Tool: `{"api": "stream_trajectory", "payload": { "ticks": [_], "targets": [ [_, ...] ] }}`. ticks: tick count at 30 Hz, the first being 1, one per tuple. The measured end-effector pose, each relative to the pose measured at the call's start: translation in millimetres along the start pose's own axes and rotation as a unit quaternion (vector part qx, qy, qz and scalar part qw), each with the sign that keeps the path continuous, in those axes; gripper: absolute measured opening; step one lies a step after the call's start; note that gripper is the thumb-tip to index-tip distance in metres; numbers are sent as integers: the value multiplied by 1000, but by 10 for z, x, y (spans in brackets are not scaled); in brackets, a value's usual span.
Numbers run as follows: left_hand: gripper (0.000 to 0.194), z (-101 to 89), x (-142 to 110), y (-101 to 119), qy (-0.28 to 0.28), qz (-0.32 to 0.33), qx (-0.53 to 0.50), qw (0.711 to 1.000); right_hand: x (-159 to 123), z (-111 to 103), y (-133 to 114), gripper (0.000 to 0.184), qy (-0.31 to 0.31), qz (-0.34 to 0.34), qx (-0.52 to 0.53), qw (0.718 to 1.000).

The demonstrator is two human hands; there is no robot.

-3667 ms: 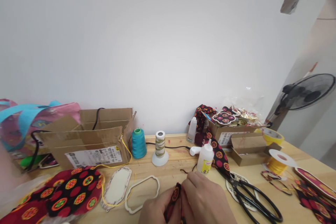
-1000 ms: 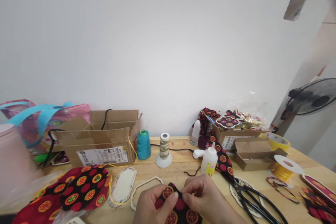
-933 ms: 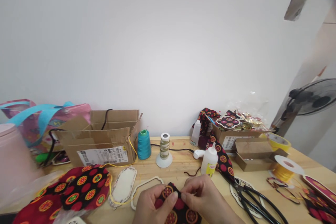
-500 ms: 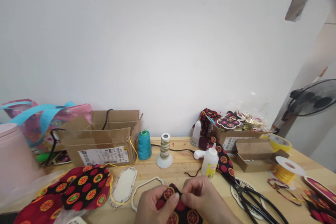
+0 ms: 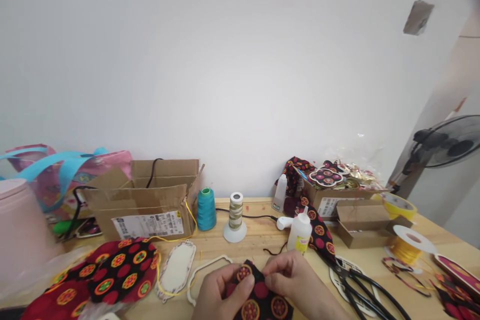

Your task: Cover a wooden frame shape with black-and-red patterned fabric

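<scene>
Between my two hands is a piece of black fabric printed with red and orange round motifs, at the bottom centre. My left hand pinches its left edge, thumb on top. At the upper right edge, the fingertips of my right hand are pressed together on the cloth. The lower part of the fabric runs out of view. Just left of my left hand lies a thin cream frame, partly covered by it. A white glue bottle with a yellow label stands beyond my right hand.
Black-handled scissors lie at right, near a spool of yellow cord. Teal thread and a thread cone stand by the wall. A cardboard box and patterned fabric pieces are at left.
My right hand has shifted slightly to the right along the fabric's edge, and more of the cloth shows between the hands. The whole view has dipped or risen only slightly.
</scene>
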State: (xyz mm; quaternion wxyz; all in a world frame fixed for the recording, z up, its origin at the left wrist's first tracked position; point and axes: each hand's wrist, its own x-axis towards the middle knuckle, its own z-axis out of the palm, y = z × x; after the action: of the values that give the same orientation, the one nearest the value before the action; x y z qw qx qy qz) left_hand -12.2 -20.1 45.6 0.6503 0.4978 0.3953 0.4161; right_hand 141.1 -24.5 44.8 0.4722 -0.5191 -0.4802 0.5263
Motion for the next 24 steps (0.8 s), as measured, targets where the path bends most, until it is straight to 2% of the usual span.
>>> {"api": "stream_trajectory", "payload": {
  "ticks": [2, 5, 8, 11, 13, 16, 18, 21, 24],
  "targets": [
    [33, 11, -12, 32, -2, -6, -20, 1000, -24, 2, -50, 7, 0, 1, 11, 1000],
    [30, 23, -25, 61, 4, -13, -26, 1000, -37, 4, -100, 14, -45, 2, 1, 999],
    [28, 25, -30, 60, 2, -11, -28, 1000, -23, 7, -116, 10, -73, 7, -29, 997],
    [29, 20, -32, 48, -2, -10, -28, 1000, -7, -5, -126, 9, -72, 2, -34, 997],
    [29, 15, -31, 41, -9, -12, -29, 999, -3, -25, -133, 17, -92, -3, -24, 995],
    [28, 8, -27, 34, -11, -6, -22, 1000, 3, -50, -120, 28, -133, 23, -8, 991],
    [28, 7, -23, 29, -7, -3, -17, 1000, 11, -52, -93, 25, -121, 35, -10, 992],
    [27, 9, -20, 19, 0, 1, -5, 1000, 20, -45, -60, 15, -76, 17, -37, 996],
    [29, 10, -22, 16, -4, 0, -1, 1000, 13, -48, -73, 22, -78, 7, -49, 996]
  ]
}}
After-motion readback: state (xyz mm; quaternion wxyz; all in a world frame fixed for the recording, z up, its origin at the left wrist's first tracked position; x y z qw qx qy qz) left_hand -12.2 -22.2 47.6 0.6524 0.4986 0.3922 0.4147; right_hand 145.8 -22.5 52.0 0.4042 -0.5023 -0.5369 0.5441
